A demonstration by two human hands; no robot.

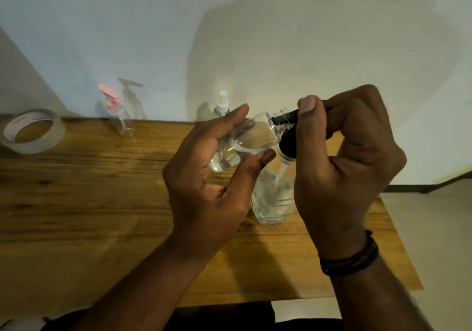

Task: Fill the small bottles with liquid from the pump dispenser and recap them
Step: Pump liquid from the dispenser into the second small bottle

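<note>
My left hand (217,172) holds a small clear bottle (251,136) tilted on its side, with its open neck turned to the right. The black nozzle of the pump dispenser (286,120) reaches into that neck. My right hand (342,167) grips the black pump head from above, thumb on top. Below it, the dispenser's clear body (272,197) stands on the wooden table (102,203) with liquid in it. Some liquid lies in the low end of the small bottle.
A clear bottle with a pink pump (116,112) stands at the back left. Behind my left hand is a clear bottle with a white spray top (221,105). A roll of clear tape (32,131) lies far left. The table's right edge runs near my right wrist.
</note>
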